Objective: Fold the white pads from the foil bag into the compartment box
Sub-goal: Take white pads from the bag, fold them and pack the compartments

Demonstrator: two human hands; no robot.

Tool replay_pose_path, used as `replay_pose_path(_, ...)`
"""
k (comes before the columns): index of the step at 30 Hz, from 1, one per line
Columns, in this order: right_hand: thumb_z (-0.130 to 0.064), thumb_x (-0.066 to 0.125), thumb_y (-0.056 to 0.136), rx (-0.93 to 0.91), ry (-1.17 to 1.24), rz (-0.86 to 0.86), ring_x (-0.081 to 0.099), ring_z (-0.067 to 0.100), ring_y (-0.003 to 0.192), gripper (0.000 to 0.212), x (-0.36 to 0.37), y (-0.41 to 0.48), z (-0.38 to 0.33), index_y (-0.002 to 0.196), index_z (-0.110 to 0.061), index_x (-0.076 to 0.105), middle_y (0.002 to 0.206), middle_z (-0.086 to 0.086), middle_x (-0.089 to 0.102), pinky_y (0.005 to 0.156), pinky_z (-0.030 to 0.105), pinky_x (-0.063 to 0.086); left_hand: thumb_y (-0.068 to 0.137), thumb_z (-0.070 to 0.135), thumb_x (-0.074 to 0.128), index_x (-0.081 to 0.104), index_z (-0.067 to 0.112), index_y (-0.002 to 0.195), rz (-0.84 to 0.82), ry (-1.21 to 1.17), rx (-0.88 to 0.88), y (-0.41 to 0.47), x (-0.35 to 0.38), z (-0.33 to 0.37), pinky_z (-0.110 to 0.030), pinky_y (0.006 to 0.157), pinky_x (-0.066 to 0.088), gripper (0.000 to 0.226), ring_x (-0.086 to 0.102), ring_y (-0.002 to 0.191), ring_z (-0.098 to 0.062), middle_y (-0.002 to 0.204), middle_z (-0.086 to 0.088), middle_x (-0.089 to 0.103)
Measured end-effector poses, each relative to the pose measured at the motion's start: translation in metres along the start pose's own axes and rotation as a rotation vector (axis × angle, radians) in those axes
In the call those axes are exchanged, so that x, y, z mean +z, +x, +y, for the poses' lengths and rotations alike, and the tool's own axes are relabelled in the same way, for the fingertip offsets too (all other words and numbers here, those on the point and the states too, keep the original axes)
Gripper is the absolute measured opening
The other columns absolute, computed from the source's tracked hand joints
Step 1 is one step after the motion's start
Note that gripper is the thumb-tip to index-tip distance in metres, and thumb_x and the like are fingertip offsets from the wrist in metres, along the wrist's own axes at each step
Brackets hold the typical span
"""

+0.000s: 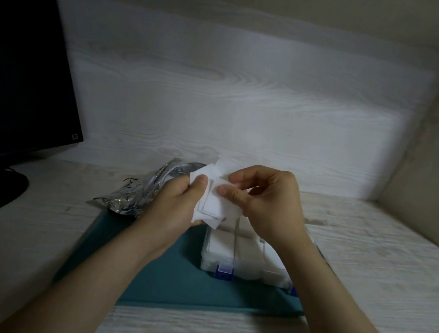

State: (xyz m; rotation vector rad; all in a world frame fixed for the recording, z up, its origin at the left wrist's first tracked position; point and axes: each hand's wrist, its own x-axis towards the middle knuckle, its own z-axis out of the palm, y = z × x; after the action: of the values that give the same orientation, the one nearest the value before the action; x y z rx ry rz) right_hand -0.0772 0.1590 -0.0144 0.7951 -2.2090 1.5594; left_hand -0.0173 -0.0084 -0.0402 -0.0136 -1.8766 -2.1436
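Head view: at far left a dark monitor point(22, 69) is cut off by the frame edge. The crumpled foil bag point(133, 196) lies half on the teal mat point(171, 276), its right end hidden behind the left hand point(180, 205). That hand grips a stack of white pads point(211, 201), thumb on top. The stack is held above the far end of the compartment box point(221, 249), long axis pointing roughly away from the person. The right hand point(271, 202) pinches its right edge between thumb and forefinger. The box is blurred, partly covered by the right wrist, its contents unclear
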Motion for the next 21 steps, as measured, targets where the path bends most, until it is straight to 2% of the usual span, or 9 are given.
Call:
replay_pose_path(3, -0.032, 0.097, 0.071, -0.009, -0.005, 0.021, 0.067, 0.009, 0.062, 0.023, 0.000, -0.001, 0.001, 0.083, -0.025, 0.079, 0.075, -0.011, 0.075, 0.066, 0.041, 0.063, 0.114, 0.025, 0.043, 0.067, 0.007, 0.130, -0.016, -0.091, -0.057, -0.001, 0.004, 0.001, -0.053, 0.094, 0.060, 0.033, 0.075, 0.113, -0.031, 0.119, -0.013, 0.078)
replay_pose_path(5, -0.031, 0.097, 0.071, -0.045, -0.010, 0.024, 0.066, 0.006, 0.061, 0.023, 0.001, -0.002, 0.000, 0.082, -0.025, 0.078, 0.074, -0.013, 0.074, 0.063, 0.034, 0.061, 0.114, 0.025, 0.045, 0.066, 0.004, 0.130, -0.031, -0.101, -0.068, -0.002, 0.005, 0.002, -0.054, 0.096, 0.060, 0.033, 0.075, 0.113, -0.031, 0.120, -0.015, 0.077)
replay_pose_path(9, -0.029, 0.095, 0.075, -0.175, -0.093, 0.043, 0.061, 0.004, 0.061, 0.020, 0.008, -0.006, 0.002, 0.079, -0.025, 0.076, 0.080, -0.013, 0.072, 0.058, 0.016, 0.047, 0.113, 0.024, 0.046, 0.068, 0.002, 0.124, -0.031, -0.070, -0.063, -0.003, 0.003, 0.004, -0.056, 0.098, 0.059, 0.033, 0.074, 0.113, -0.036, 0.117, -0.018, 0.077)
replay_pose_path(11, -0.034, 0.092, 0.078, -0.289, -0.270, 0.095, 0.059, 0.004, 0.068, 0.015, 0.013, -0.006, 0.006, 0.083, -0.027, 0.080, 0.092, -0.014, 0.066, 0.060, 0.019, 0.046, 0.113, 0.023, 0.048, 0.070, 0.001, 0.120, -0.014, -0.018, -0.054, -0.003, 0.003, 0.005, -0.054, 0.097, 0.060, 0.032, 0.073, 0.112, -0.039, 0.115, -0.021, 0.077)
replay_pose_path(13, -0.039, 0.086, 0.084, -0.382, -0.403, 0.113, 0.058, 0.005, 0.076, 0.014, 0.017, -0.007, 0.008, 0.090, -0.027, 0.083, 0.097, -0.011, 0.060, 0.061, 0.031, 0.051, 0.113, 0.024, 0.049, 0.070, -0.001, 0.115, 0.006, 0.021, -0.038, -0.003, 0.002, 0.003, -0.055, 0.098, 0.060, 0.033, 0.073, 0.111, -0.041, 0.113, -0.024, 0.076)
replay_pose_path(16, -0.053, 0.081, 0.084, -0.498, -0.571, 0.028, 0.060, 0.017, 0.092, 0.029, 0.018, -0.009, 0.009, 0.101, -0.029, 0.082, 0.100, -0.011, 0.068, 0.076, 0.041, 0.050, 0.111, 0.031, 0.052, 0.068, -0.002, 0.110, 0.058, 0.068, -0.001, -0.002, 0.000, 0.002, -0.057, 0.098, 0.058, 0.037, 0.071, 0.100, -0.037, 0.107, -0.024, 0.075)
replay_pose_path(18, -0.066, 0.079, 0.078, -0.499, -0.668, -0.019, 0.060, 0.017, 0.098, 0.045, 0.017, -0.010, 0.009, 0.108, -0.033, 0.080, 0.104, -0.014, 0.071, 0.085, 0.041, 0.045, 0.112, 0.031, 0.052, 0.073, 0.004, 0.110, 0.087, 0.077, 0.007, -0.002, 0.000, 0.002, -0.052, 0.096, 0.059, 0.034, 0.074, 0.102, -0.034, 0.111, -0.021, 0.077)
replay_pose_path(21, -0.069, 0.077, 0.076, -0.482, -0.680, -0.047, 0.060, 0.015, 0.100, 0.051, 0.016, -0.008, 0.010, 0.112, -0.032, 0.078, 0.107, -0.014, 0.072, 0.087, 0.038, 0.042, 0.112, 0.028, 0.051, 0.074, 0.007, 0.114, 0.099, 0.034, -0.014, -0.002, 0.001, 0.004, -0.047, 0.093, 0.057, 0.032, 0.071, 0.115, -0.039, 0.115, -0.018, 0.077)
